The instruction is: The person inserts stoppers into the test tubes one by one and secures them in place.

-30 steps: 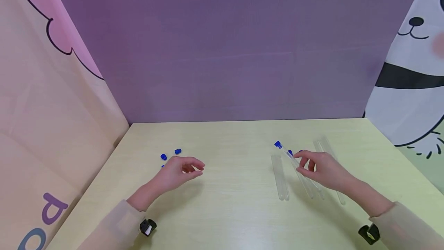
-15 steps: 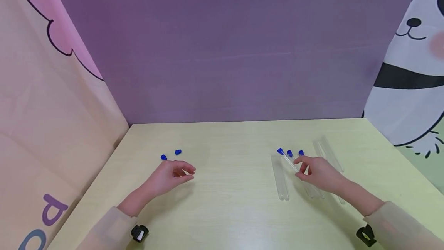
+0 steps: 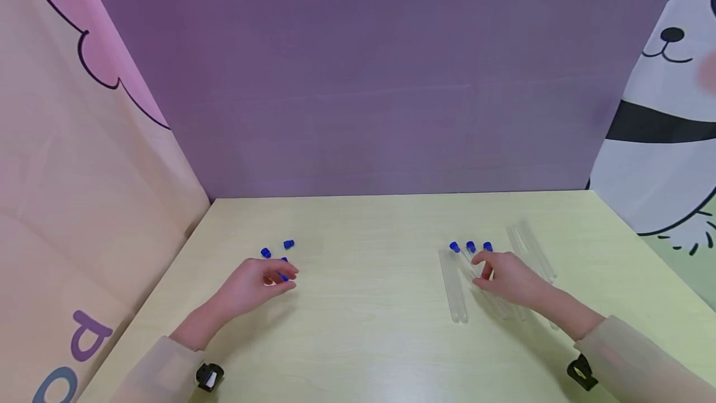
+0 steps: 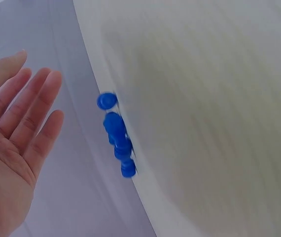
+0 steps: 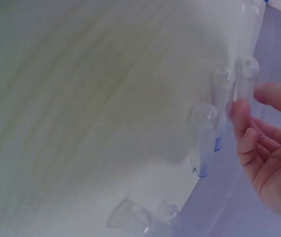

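Observation:
My right hand [image 3: 511, 278] pinches a clear test tube [image 5: 247, 69] with a blue cap [image 3: 454, 247], low at the table; thumb and fingertip lie on either side of it in the right wrist view. Beside it lie two more capped tubes, their blue caps [image 3: 471, 246] in a row with the first. The hand partly covers these tubes. On the left, my left hand [image 3: 252, 288] hovers near several loose blue caps [image 3: 288, 244], its fingers relaxed and holding nothing. In the left wrist view the caps [image 4: 115, 126] sit apart from the fingertips.
Two clear tubes [image 3: 453, 291] without caps lie left of the capped row. More uncapped tubes [image 3: 528, 244] lie behind the right hand. The pale table [image 3: 358, 303] ends at a purple backdrop [image 3: 358, 79].
The capped tube in my right hand has come down from a tilt to lie level with the other capped tubes. My left hand has moved left and slightly down, toward the loose caps.

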The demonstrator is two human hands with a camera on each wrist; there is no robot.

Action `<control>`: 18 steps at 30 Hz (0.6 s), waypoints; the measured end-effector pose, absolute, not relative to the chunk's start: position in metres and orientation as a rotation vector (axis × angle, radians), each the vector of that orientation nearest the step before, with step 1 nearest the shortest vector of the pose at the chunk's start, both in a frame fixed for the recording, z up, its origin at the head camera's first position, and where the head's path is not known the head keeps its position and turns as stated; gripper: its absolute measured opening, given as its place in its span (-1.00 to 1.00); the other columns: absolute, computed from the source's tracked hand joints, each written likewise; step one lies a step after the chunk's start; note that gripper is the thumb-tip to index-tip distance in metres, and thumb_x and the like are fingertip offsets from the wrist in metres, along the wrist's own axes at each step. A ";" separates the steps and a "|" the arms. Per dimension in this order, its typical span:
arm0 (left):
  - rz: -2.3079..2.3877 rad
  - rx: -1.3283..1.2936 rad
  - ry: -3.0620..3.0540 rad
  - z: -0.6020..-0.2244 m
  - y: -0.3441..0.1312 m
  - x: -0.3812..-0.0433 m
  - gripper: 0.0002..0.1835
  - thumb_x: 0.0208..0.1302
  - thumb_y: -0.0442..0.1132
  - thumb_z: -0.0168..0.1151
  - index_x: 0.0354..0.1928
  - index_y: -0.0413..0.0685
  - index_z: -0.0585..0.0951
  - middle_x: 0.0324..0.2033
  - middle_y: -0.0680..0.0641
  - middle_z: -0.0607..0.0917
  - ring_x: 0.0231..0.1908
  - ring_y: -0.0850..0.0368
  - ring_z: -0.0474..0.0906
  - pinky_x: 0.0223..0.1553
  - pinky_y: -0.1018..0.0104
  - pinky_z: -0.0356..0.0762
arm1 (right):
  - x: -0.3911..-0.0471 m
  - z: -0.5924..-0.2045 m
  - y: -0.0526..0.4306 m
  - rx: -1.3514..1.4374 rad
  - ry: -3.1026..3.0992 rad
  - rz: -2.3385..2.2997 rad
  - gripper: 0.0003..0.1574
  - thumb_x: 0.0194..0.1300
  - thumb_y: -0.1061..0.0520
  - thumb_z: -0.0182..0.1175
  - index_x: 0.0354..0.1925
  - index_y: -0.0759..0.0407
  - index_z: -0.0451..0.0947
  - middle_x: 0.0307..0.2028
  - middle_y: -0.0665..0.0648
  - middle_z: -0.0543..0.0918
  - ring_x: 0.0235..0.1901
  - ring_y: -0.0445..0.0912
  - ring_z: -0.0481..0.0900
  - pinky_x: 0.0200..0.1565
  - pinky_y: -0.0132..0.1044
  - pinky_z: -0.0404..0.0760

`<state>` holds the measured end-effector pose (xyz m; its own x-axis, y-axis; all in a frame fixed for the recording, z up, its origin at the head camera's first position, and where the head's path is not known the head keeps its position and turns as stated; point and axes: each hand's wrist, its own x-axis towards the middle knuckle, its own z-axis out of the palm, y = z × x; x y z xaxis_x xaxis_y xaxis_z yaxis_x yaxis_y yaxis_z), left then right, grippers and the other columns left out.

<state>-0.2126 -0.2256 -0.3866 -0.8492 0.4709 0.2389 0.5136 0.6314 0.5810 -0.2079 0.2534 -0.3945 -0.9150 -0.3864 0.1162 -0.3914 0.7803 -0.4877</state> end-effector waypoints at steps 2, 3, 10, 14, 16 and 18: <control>-0.999 -0.827 -2.784 -0.386 -0.229 -0.213 -0.79 0.19 -0.28 0.39 -0.13 -0.16 0.70 -0.29 0.07 0.73 -0.39 0.29 0.62 -0.27 0.31 0.61 | -0.208 -0.395 0.252 0.636 -2.965 0.813 -0.63 0.17 0.28 0.34 -0.08 0.43 0.51 -0.54 -0.04 0.52 -0.62 -0.21 0.40 -0.53 -0.34 0.46; -0.993 -0.822 -2.787 -0.386 -0.231 -0.213 -0.79 0.19 -0.28 0.39 -0.13 -0.17 0.70 -0.29 0.05 0.73 -0.39 0.29 0.62 -0.27 0.31 0.61 | -0.209 -0.395 0.251 0.630 -2.971 0.815 -0.62 0.17 0.28 0.35 -0.08 0.44 0.51 -0.55 -0.04 0.51 -0.62 -0.21 0.40 -0.53 -0.34 0.46; -0.983 -0.747 -2.802 -0.385 -0.243 -0.213 -0.81 0.19 -0.27 0.40 -0.15 -0.12 0.72 -0.28 0.03 0.74 -0.38 0.23 0.62 -0.30 0.32 0.60 | -0.212 -0.399 0.249 0.579 -3.008 0.829 -0.62 0.16 0.29 0.34 -0.08 0.45 0.50 -0.57 -0.04 0.50 -0.62 -0.19 0.42 -0.52 -0.34 0.47; -0.989 -0.715 -2.796 -0.383 -0.249 -0.213 -0.82 0.20 -0.28 0.39 -0.16 -0.12 0.72 -0.29 0.05 0.73 -0.38 0.22 0.62 -0.32 0.35 0.60 | -0.213 -0.400 0.249 0.572 -3.023 0.861 -0.62 0.17 0.30 0.34 -0.07 0.45 0.48 -0.59 -0.04 0.49 -0.65 -0.18 0.44 -0.52 -0.33 0.49; -0.995 -0.714 -2.790 -0.383 -0.251 -0.212 -0.82 0.20 -0.29 0.38 -0.15 -0.14 0.72 -0.29 0.04 0.72 -0.39 0.22 0.62 -0.32 0.36 0.61 | -0.213 -0.400 0.249 0.577 -3.025 0.874 -0.62 0.17 0.30 0.34 -0.07 0.46 0.49 -0.59 -0.03 0.49 -0.65 -0.18 0.45 -0.51 -0.33 0.50; -1.009 -0.715 -2.783 -0.384 -0.253 -0.212 -0.83 0.20 -0.30 0.38 -0.16 -0.15 0.72 -0.29 0.02 0.73 -0.39 0.23 0.62 -0.31 0.36 0.61 | -0.214 -0.400 0.249 0.579 -3.026 0.875 -0.62 0.16 0.30 0.34 -0.08 0.45 0.50 -0.58 -0.03 0.49 -0.65 -0.18 0.46 -0.51 -0.33 0.50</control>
